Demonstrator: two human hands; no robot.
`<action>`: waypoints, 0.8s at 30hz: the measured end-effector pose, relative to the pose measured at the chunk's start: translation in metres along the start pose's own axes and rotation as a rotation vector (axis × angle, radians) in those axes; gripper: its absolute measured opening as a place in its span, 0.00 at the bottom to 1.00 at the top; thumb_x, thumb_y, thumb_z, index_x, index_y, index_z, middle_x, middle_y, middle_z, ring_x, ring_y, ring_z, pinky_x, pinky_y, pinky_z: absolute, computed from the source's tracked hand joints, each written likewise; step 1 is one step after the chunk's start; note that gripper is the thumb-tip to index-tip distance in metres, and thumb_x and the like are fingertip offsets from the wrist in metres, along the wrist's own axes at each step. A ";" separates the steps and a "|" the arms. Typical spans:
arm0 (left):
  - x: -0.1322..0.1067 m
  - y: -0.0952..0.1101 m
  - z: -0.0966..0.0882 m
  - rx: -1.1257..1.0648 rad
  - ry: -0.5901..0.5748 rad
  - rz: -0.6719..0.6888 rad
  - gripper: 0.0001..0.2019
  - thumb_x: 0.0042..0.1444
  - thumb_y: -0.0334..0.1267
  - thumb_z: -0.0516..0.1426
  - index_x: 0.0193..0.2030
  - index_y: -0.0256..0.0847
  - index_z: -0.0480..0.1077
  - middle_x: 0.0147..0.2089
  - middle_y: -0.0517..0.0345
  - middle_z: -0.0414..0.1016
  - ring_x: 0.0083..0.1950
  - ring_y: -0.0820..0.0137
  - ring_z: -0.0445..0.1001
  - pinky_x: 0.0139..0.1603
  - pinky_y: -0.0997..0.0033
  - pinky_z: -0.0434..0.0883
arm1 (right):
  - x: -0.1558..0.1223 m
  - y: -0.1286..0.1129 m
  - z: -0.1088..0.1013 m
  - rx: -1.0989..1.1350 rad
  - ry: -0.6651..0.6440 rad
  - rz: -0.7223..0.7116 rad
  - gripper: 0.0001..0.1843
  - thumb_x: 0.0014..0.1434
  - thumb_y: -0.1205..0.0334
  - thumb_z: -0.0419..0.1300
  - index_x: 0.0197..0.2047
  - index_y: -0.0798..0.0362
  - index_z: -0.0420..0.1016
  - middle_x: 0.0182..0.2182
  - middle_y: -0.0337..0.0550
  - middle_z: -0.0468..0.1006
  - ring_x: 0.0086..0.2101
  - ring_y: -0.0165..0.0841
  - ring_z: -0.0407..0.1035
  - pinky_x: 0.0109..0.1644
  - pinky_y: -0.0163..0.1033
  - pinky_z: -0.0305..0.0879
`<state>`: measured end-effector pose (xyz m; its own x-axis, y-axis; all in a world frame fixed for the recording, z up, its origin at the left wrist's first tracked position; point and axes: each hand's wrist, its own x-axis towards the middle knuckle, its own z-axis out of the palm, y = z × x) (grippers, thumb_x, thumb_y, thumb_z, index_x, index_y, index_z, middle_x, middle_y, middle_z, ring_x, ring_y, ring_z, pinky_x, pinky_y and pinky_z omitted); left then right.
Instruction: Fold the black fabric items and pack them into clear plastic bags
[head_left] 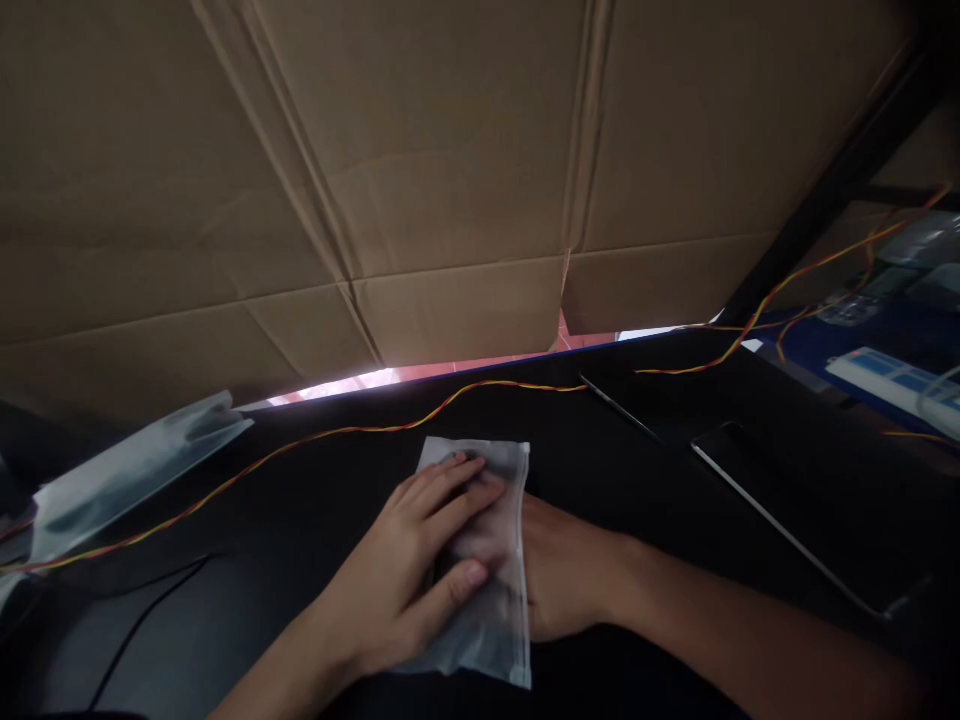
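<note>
A frosted zip bag (480, 643) lies over the black tabletop in front of me, its zip edge and slider along the right side. My left hand (420, 540) rests on top of the bag, with fingers stretched and slightly spread across it. From the right, my right hand (562, 575) reaches to the zip edge, and its fingers disappear at the bag. Whether they are inside the bag or beneath it I cannot tell. A darker shape shows dimly through the frosted plastic under my left fingers.
A twisted red-yellow wire (337, 432) crosses the table. At right lie a dark, flat, phone-like slab (802, 510) and another thin slab (622, 408). Another frosted bag (135, 470) lies left, near a black cable (142, 620). Cardboard (450, 150) stands behind; a white power strip (892, 385) sits far right.
</note>
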<state>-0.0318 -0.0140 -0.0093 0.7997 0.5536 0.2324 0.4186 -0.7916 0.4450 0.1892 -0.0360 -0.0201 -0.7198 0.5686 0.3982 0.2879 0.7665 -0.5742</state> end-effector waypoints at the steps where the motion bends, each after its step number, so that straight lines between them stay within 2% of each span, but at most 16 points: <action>1: 0.000 -0.003 -0.003 0.000 0.013 -0.014 0.28 0.76 0.54 0.50 0.78 0.50 0.61 0.78 0.44 0.64 0.76 0.43 0.65 0.70 0.34 0.68 | -0.004 0.001 -0.011 0.026 -0.049 0.012 0.17 0.69 0.58 0.65 0.59 0.50 0.79 0.59 0.49 0.82 0.65 0.43 0.70 0.73 0.51 0.63; 4: 0.000 -0.014 -0.012 0.033 0.041 -0.069 0.26 0.76 0.50 0.51 0.77 0.52 0.63 0.75 0.44 0.68 0.71 0.45 0.69 0.66 0.39 0.71 | -0.013 0.008 -0.043 0.027 -0.057 0.110 0.19 0.70 0.56 0.67 0.62 0.48 0.79 0.60 0.46 0.82 0.64 0.41 0.71 0.72 0.51 0.64; 6: -0.002 -0.021 -0.014 0.060 0.043 -0.074 0.27 0.75 0.49 0.53 0.78 0.52 0.61 0.77 0.43 0.64 0.73 0.44 0.67 0.69 0.39 0.69 | -0.016 0.015 -0.053 -0.046 -0.022 0.181 0.18 0.68 0.53 0.69 0.59 0.47 0.81 0.60 0.46 0.81 0.65 0.42 0.70 0.71 0.51 0.64; 8: -0.004 -0.024 -0.013 0.074 0.015 -0.034 0.31 0.74 0.51 0.56 0.80 0.52 0.57 0.81 0.43 0.58 0.78 0.42 0.60 0.73 0.34 0.63 | -0.016 0.022 -0.050 -0.114 -0.043 0.190 0.18 0.68 0.52 0.70 0.58 0.47 0.82 0.61 0.47 0.81 0.66 0.43 0.68 0.71 0.53 0.63; 11: -0.006 -0.024 -0.010 0.088 -0.055 0.024 0.38 0.71 0.55 0.58 0.82 0.54 0.50 0.84 0.45 0.50 0.82 0.38 0.50 0.76 0.26 0.55 | -0.016 0.029 -0.030 -0.132 -0.116 0.106 0.20 0.70 0.52 0.68 0.61 0.48 0.80 0.62 0.49 0.80 0.68 0.43 0.65 0.73 0.55 0.60; 15: -0.004 -0.017 -0.012 0.119 -0.115 0.015 0.43 0.69 0.56 0.61 0.83 0.55 0.45 0.84 0.46 0.50 0.83 0.37 0.48 0.73 0.25 0.59 | -0.014 0.025 -0.010 -0.143 -0.076 0.110 0.24 0.70 0.52 0.67 0.65 0.52 0.77 0.63 0.53 0.79 0.65 0.46 0.69 0.70 0.55 0.64; 17: -0.003 -0.017 -0.015 0.114 -0.121 0.006 0.44 0.67 0.57 0.62 0.83 0.56 0.47 0.83 0.47 0.52 0.82 0.38 0.51 0.72 0.27 0.62 | -0.013 0.021 -0.014 -0.082 -0.058 0.117 0.25 0.69 0.52 0.68 0.66 0.52 0.77 0.65 0.53 0.78 0.66 0.46 0.68 0.70 0.54 0.64; 20: -0.003 -0.022 -0.020 0.079 -0.119 -0.003 0.46 0.63 0.61 0.65 0.82 0.57 0.50 0.82 0.46 0.55 0.80 0.37 0.55 0.71 0.28 0.63 | -0.014 0.022 -0.034 0.088 -0.047 0.098 0.23 0.68 0.53 0.71 0.64 0.46 0.79 0.64 0.46 0.80 0.68 0.41 0.68 0.73 0.50 0.62; 22: -0.004 -0.027 -0.021 0.078 -0.129 -0.015 0.47 0.62 0.62 0.65 0.82 0.57 0.49 0.83 0.45 0.54 0.81 0.36 0.53 0.71 0.27 0.62 | -0.015 0.027 -0.046 0.124 0.020 0.160 0.19 0.68 0.57 0.70 0.61 0.46 0.82 0.59 0.43 0.83 0.64 0.37 0.72 0.71 0.48 0.64; 24: -0.005 -0.032 -0.021 0.092 -0.136 -0.018 0.50 0.62 0.63 0.65 0.82 0.58 0.46 0.83 0.44 0.51 0.81 0.35 0.51 0.72 0.22 0.58 | -0.016 0.032 -0.051 0.066 0.077 0.249 0.19 0.66 0.57 0.72 0.59 0.48 0.83 0.56 0.44 0.84 0.59 0.38 0.74 0.67 0.49 0.68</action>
<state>-0.0579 0.0139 -0.0064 0.8399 0.5329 0.1027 0.4665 -0.8056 0.3652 0.2420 -0.0052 -0.0089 -0.5810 0.7602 0.2907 0.4068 0.5805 -0.7054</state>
